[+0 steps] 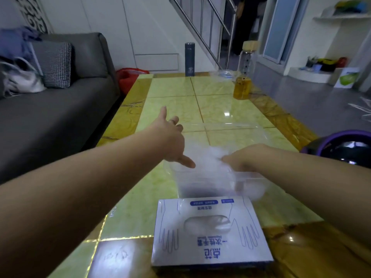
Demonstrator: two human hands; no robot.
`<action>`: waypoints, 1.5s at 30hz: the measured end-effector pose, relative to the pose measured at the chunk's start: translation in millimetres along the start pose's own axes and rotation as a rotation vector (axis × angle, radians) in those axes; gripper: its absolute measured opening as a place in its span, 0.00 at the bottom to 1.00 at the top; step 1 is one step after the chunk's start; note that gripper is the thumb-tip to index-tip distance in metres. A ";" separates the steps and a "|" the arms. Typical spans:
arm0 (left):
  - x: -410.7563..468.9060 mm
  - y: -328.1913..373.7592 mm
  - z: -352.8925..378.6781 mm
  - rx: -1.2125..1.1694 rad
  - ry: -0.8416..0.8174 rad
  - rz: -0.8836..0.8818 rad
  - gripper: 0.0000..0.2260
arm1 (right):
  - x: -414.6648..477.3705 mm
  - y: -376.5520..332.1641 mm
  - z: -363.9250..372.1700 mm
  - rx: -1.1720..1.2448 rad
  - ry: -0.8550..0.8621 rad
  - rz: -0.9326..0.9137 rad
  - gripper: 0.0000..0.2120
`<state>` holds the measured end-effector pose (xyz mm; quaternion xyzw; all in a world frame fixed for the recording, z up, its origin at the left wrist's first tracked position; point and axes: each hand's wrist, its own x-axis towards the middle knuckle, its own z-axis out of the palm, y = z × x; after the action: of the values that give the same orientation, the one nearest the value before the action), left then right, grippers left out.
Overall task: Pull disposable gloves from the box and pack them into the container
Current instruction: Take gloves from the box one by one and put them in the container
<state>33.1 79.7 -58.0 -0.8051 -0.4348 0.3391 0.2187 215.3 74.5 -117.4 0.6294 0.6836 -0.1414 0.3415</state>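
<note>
Green tiled surface (172, 87): a glove box (210, 231) lies at the near edge, a clear container (200, 183) just beyond it; the left hand (170, 141) hovers, fingers spread, holding nothing, while the right hand (245, 157) curls its fingers round crumpled gloves (208, 155) at the container's mouth

We count two hands, left hand (170, 139) and right hand (244, 157), one glove box (210, 231), one container (204, 183), one glove wad (206, 155). Far off stand two bottles (189, 59) (246, 71).
</note>
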 end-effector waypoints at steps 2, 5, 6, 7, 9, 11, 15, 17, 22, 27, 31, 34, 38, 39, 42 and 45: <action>-9.3 -9.7 3.0 -0.105 0.033 -0.015 0.38 | -9.6 -0.9 -5.1 0.041 -0.012 -0.013 0.44; -25.6 -21.9 7.8 -0.283 0.121 -0.036 0.36 | -36.0 0.6 -19.0 0.029 0.097 -0.030 0.43; -31.3 -25.2 9.2 -0.340 0.155 -0.051 0.35 | -45.3 2.4 -22.5 0.028 0.164 -0.041 0.39; -37.8 -27.4 10.5 -0.386 0.187 -0.066 0.34 | -56.2 4.2 -24.6 0.024 0.237 -0.053 0.35; -49.3 -29.6 15.2 -0.454 0.244 -0.085 0.31 | -75.2 6.0 -26.2 0.020 0.392 -0.076 0.28; -64.0 -30.2 20.9 -0.539 0.311 -0.105 0.29 | -95.7 3.9 -23.6 0.042 0.569 -0.141 0.21; -93.0 -20.8 28.9 -0.693 0.490 -0.130 0.21 | -131.1 -21.0 -0.5 0.168 0.706 -0.374 0.10; -103.8 -9.5 31.8 -0.747 0.571 -0.130 0.16 | -135.4 -39.2 23.7 0.154 0.580 -0.468 0.10; -119.6 22.0 47.0 -0.875 0.714 -0.136 0.04 | -102.1 -60.3 68.3 -0.018 0.479 -0.440 0.18; -112.6 60.2 65.4 -0.851 0.293 0.091 0.09 | -89.0 -61.4 73.4 -0.128 0.619 -0.553 0.16; -99.5 71.2 79.4 -0.892 0.095 0.134 0.24 | -82.0 -68.6 76.5 -0.048 0.590 -0.553 0.07; -96.0 71.6 81.6 -0.918 0.091 0.138 0.26 | -75.7 -73.8 78.1 -0.055 0.649 -0.549 0.08; -95.3 73.5 83.5 -0.933 0.107 0.141 0.27 | -83.5 -70.7 76.4 -0.057 0.666 -0.564 0.06; -95.0 73.7 84.0 -0.937 0.106 0.137 0.27 | -87.6 -67.5 74.3 -0.067 0.678 -0.565 0.05; -96.2 73.3 83.0 -0.949 0.095 0.130 0.28 | -98.3 -61.5 63.7 -0.125 0.729 -0.570 0.06; -97.2 72.4 80.0 -0.957 0.088 0.134 0.28 | -109.6 -64.6 46.0 -0.187 0.782 -0.570 0.05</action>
<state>-23.9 -36.3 -124.3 -0.8552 -0.4794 0.0799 -0.1803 164.0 -48.7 -95.4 0.3899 0.9153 0.0796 0.0621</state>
